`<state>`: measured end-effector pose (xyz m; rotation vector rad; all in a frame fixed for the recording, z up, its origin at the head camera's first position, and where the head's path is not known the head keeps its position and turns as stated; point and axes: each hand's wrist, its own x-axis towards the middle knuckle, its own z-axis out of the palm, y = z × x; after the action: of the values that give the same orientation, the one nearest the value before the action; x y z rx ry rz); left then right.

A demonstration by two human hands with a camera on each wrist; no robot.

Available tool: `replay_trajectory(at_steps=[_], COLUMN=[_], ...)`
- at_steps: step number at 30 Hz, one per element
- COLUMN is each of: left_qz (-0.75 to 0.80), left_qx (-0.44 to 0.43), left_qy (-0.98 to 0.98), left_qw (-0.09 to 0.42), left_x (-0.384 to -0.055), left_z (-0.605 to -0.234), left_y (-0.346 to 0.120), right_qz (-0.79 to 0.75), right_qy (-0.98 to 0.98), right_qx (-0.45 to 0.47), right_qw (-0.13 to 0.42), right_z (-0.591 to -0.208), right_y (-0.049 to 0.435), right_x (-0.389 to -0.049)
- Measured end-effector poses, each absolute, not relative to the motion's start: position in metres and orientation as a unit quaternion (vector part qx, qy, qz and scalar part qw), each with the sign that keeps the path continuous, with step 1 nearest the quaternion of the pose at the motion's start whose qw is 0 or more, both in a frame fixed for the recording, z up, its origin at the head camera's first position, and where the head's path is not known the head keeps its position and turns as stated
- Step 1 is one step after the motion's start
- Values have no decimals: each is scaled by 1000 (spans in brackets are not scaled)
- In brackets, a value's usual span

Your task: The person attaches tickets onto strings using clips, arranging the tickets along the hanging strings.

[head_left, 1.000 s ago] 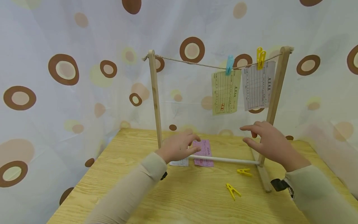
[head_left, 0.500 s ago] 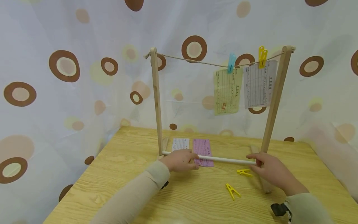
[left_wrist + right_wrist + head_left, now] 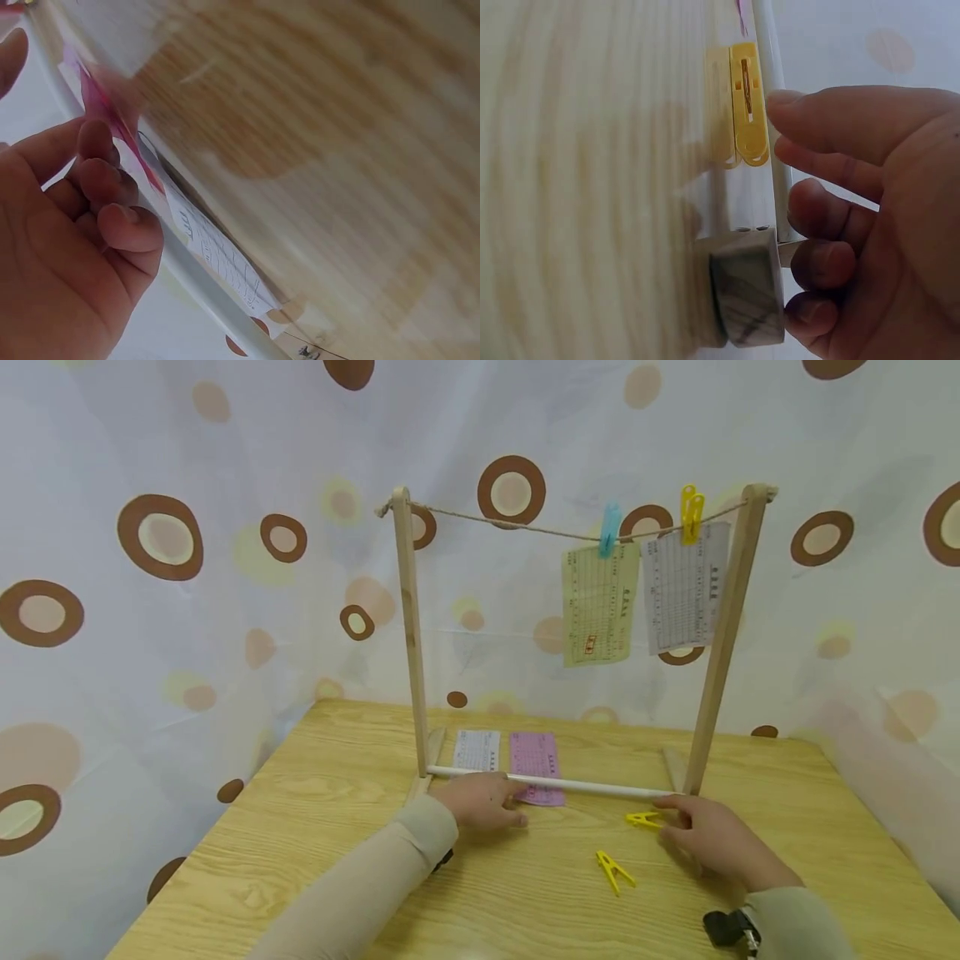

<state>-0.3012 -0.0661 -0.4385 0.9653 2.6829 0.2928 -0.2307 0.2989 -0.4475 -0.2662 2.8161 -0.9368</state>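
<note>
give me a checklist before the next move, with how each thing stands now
1. Hanging slips clipped: ok; the blue clothespin holds the yellow-green slip, a yellow clip the white slip.
2. Space on the string: ok; bare stretch left of the yellow-green slip.
3. Spare clothespin available: ok; a loose clothespin lies beside the right hand.
4. Right hand gripping that loose clothespin: not ok; thumb tip alongside, no pinch visible.
5. Left hand touching the pink slip: cannot tell; a fingertip overlaps it in the head view.
</note>
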Motion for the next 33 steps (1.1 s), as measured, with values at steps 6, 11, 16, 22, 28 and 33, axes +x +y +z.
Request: replay_trajectory(at_steps=[6,11,16,22,28,33], left_qz=[104,109,58,30,51,38], left_qx=[351,341,318,316,328,328], left_qy=[923,930,944,947,939,937], left_qw=[118,87,58,58,88,113], left_x=[-301,-304,-308,-307,-299,-286], left_z=[-438,-436,-438,-440,-438,-436], left_y=[-63,-59,-54,-53,-58,-62], right_qz=[-306,-292,-277,-277,-276,-273], right_qy=[943,948,952,952,952,952], right_qx=[-94,-100,-104,-104,-104,-109], right_qw=[88,82,78,79,79,80], right_z=[-446,-448,-449,-450,-451,-450], right_y=[296,297,297,296,296,296], right_x=[-229,-230,-231,-232,-233,-233])
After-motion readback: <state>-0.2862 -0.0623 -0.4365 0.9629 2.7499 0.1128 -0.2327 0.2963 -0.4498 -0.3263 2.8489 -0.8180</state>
